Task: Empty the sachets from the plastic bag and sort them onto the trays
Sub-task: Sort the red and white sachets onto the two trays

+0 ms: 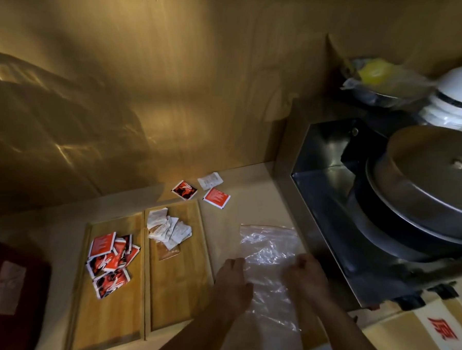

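Observation:
A clear plastic bag (269, 259) lies flat on the counter, right of two wooden trays. My left hand (232, 279) rests on the bag's left edge and my right hand (306, 277) presses on its right side, fingers curled. The left tray (107, 315) holds a pile of red sachets (110, 259). The right tray (181, 292) holds a pile of white sachets (168, 229). Behind the trays lie three loose sachets: a red and black one (184, 190), a red one (216, 198) and a white one (209, 181). The bag looks empty.
A steel stove recess (328, 185) with a lidded metal pot (427, 179) borders the counter on the right. A white rice cooker (458, 98) and a bagged bowl (382, 81) sit behind it. A dark red item (9, 291) lies at far left. A wooden wall rises behind.

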`<state>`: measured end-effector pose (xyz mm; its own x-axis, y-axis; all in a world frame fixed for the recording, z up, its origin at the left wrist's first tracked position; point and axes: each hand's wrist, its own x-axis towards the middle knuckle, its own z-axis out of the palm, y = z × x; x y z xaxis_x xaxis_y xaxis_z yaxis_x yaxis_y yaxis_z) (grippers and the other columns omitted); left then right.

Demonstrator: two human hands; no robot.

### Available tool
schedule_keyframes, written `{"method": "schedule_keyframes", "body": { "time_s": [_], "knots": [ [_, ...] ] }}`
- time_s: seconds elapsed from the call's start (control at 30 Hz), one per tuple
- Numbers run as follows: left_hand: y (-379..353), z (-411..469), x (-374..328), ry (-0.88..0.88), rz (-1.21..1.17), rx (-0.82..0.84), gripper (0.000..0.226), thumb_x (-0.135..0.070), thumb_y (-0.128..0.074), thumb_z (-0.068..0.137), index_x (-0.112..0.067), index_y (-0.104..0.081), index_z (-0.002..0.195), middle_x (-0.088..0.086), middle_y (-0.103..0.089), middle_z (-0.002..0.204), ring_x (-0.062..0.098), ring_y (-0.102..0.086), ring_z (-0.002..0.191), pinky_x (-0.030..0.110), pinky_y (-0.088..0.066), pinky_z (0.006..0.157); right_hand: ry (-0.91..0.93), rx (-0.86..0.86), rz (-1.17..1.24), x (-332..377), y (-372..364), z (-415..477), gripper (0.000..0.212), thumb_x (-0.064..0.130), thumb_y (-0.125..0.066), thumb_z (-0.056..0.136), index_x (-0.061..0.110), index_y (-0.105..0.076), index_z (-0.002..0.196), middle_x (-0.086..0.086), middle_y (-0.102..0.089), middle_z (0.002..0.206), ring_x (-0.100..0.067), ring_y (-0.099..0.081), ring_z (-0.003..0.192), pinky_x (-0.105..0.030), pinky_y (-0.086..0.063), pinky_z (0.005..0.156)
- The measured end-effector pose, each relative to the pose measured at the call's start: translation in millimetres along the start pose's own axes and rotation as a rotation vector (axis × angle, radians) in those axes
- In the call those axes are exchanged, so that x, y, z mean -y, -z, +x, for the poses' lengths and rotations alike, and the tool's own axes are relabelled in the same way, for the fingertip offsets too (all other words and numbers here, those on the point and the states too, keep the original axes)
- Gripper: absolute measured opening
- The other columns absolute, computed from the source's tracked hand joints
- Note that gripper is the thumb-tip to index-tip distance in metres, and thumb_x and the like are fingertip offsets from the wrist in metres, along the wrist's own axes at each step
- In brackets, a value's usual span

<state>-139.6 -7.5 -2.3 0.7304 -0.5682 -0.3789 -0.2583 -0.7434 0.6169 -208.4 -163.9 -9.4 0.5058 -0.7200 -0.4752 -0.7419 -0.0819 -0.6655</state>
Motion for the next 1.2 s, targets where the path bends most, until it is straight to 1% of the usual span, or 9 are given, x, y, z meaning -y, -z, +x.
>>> {"method": "schedule_keyframes", "body": {
  "time_s": [0.17, 0.3, 0.43, 0.6, 0.67, 0.77, 0.87, 1.0, 1.2],
  "knots": [
    [-1, 0, 4, 0.009, 0.035, 0.007, 0.051, -0.022, -0.053, 0.089, -0.013, -0.037, 0.136, 0.008, -0.04, 0.14, 0.023, -0.039, 0.129, 0.028, -0.033, 0.105, 0.017, 0.021, 0.01, 5, -5, -1, 0.012, 0.02, -0.051, 0.082, 0.021, -0.054, 0.094, -0.008, -0.062, 0.094, -0.025, -0.061, 0.085, -0.028, -0.049, 0.069],
    [11, 5, 5, 0.056, -0.002, 0.004, 0.048, -0.024, -0.052, 0.089, -0.014, -0.039, 0.135, 0.007, -0.039, 0.14, 0.021, -0.041, 0.126, 0.029, -0.036, 0.104, -0.014, 0.02, -0.002, 17, -5, -4, 0.02, 0.021, -0.054, 0.076, 0.017, -0.055, 0.096, -0.009, -0.063, 0.094, -0.029, -0.063, 0.086, -0.041, -0.056, 0.076],
    [30, 14, 8, 0.037, -0.003, -0.05, 0.041, -0.029, -0.05, 0.091, -0.015, -0.044, 0.129, 0.007, -0.049, 0.132, 0.021, -0.048, 0.121, 0.029, -0.04, 0.099, 0.045, 0.033, -0.032, 38, -1, 4, 0.031, 0.013, -0.054, 0.079, 0.01, -0.054, 0.11, -0.013, -0.058, 0.107, -0.026, -0.057, 0.094, -0.031, -0.048, 0.077],
    [77, 41, 11, 0.069, -0.02, -0.168, 0.032, -0.026, -0.049, 0.091, -0.014, -0.051, 0.121, 0.008, -0.059, 0.125, 0.024, -0.058, 0.11, 0.03, -0.046, 0.09, 0.144, 0.079, 0.004, 81, -7, 26, 0.011, -0.001, -0.052, 0.085, -0.008, -0.057, 0.092, -0.035, -0.06, 0.089, -0.012, -0.048, 0.056, -0.018, -0.042, 0.049],
    [99, 53, 14, 0.089, -0.032, -0.209, 0.031, -0.026, -0.05, 0.09, -0.013, -0.054, 0.118, 0.008, -0.063, 0.122, 0.025, -0.061, 0.108, 0.033, -0.05, 0.088, 0.175, 0.086, 0.02, 98, -14, 36, 0.018, 0.001, -0.057, 0.083, -0.011, -0.059, 0.097, -0.035, -0.063, 0.092, -0.021, -0.055, 0.063, -0.024, -0.051, 0.059],
    [131, 72, 21, 0.114, -0.033, -0.309, 0.026, -0.023, -0.05, 0.09, -0.013, -0.058, 0.113, 0.009, -0.066, 0.117, 0.025, -0.062, 0.105, 0.032, -0.047, 0.08, 0.253, 0.116, -0.031, 125, -30, 50, 0.016, 0.006, -0.058, 0.08, 0.004, -0.061, 0.096, -0.01, -0.064, 0.089, -0.025, -0.06, 0.086, -0.032, -0.05, 0.079],
    [157, 96, 29, 0.142, 0.003, -0.372, 0.027, -0.023, -0.05, 0.09, -0.012, -0.059, 0.114, 0.013, -0.066, 0.115, 0.03, -0.06, 0.106, 0.034, -0.046, 0.078, 0.311, 0.168, -0.114, 147, -48, 61, 0.02, 0.008, -0.054, 0.084, 0.008, -0.059, 0.103, -0.007, -0.061, 0.094, -0.024, -0.058, 0.091, -0.029, -0.045, 0.077],
    [175, 131, 47, 0.211, 0.045, -0.375, 0.027, -0.025, -0.049, 0.091, -0.008, -0.056, 0.111, 0.016, -0.062, 0.116, 0.032, -0.059, 0.107, 0.035, -0.046, 0.081, 0.365, 0.196, -0.198, 168, -74, 79, 0.009, 0.016, -0.059, 0.081, 0.015, -0.057, 0.09, -0.012, -0.067, 0.098, -0.029, -0.062, 0.092, -0.036, -0.049, 0.081],
    [178, 176, 74, 0.3, 0.013, -0.355, 0.04, -0.027, -0.056, 0.086, -0.011, -0.049, 0.122, 0.016, -0.056, 0.121, 0.032, -0.052, 0.114, 0.039, -0.044, 0.094, 0.502, 0.203, -0.33, 181, -107, 104, 0.032, 0.026, -0.058, 0.075, 0.018, -0.062, 0.106, -0.007, -0.065, 0.109, -0.027, -0.06, 0.101, -0.036, -0.049, 0.084]
  ]
}}
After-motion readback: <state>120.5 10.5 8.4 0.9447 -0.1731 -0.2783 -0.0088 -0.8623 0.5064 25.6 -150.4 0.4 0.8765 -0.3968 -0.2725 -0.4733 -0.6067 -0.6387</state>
